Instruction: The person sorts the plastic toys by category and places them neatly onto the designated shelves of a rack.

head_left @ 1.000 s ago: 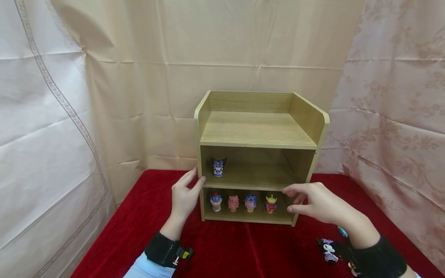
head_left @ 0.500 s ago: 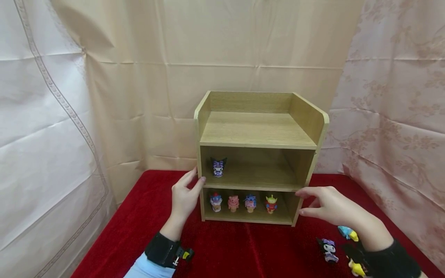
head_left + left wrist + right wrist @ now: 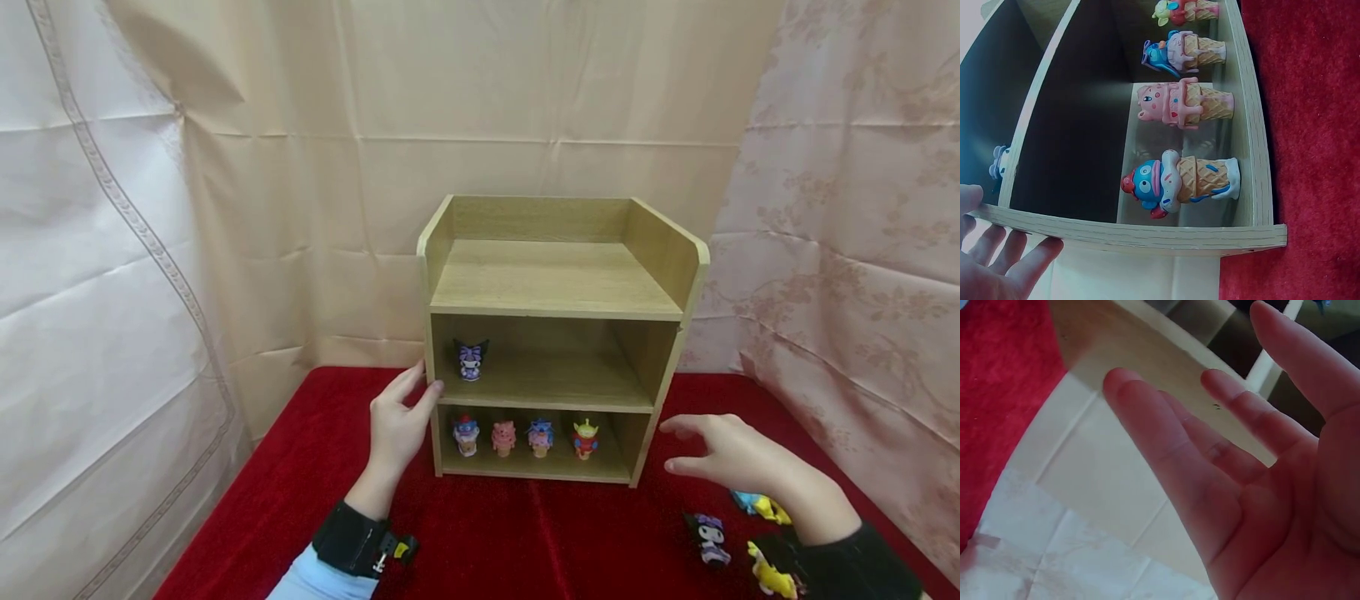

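Note:
A small wooden shelf stands on the red cloth. My left hand holds its left side panel, thumb at the front edge and fingers along the outside; in the left wrist view the fingers touch that panel. To the right of the shelf my right hand hovers with spread fingers, palm bare in the right wrist view. A purple-and-black figurine stands on the middle shelf. Along the bottom shelf are a blue ice-cream-cone figurine, a pink one, another blue one and a green-headed red one.
At the right front of the red cloth lie a black-and-purple figurine, a yellow figurine and a blue-and-yellow figurine, partly behind my right forearm. Beige curtains hang behind the shelf.
My right hand has moved right, away from the shelf's lower right front, uncovering more of the figurines on the cloth. The left hand stays on the side panel.

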`<state>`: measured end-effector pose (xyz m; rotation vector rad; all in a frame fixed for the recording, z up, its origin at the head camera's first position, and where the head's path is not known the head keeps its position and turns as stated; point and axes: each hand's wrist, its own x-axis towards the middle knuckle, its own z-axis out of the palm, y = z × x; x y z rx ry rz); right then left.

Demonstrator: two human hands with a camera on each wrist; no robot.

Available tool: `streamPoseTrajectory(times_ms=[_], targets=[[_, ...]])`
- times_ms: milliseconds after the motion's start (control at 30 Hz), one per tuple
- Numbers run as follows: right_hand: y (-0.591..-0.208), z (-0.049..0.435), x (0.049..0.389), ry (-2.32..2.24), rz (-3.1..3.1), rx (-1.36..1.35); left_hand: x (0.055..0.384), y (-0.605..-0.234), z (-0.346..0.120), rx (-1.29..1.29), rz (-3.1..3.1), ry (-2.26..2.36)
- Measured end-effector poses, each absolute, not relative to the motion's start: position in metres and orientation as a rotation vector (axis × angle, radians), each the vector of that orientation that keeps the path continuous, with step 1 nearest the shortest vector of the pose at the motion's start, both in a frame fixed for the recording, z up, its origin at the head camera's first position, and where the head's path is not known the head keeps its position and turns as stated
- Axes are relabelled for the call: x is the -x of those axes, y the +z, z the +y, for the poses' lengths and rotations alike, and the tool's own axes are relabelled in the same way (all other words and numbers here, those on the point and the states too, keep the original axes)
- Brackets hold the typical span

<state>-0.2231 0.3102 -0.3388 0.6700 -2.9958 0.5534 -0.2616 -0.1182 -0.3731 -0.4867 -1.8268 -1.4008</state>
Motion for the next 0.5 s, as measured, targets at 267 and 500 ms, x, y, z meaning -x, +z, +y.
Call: streamPoseTrajectory(times_ms=[267, 500], targets=[[-0.352, 0.322, 0.227, 0.606, -3.123, -0.602, 0.261, -0.373, -0.118, 0.47, -1.84, -1.406], [-0.363, 0.328, 0.227, 0.61, -3.171, -0.571, 0.262, -0.372, -0.118, 0.461, -1.844, -1.403]])
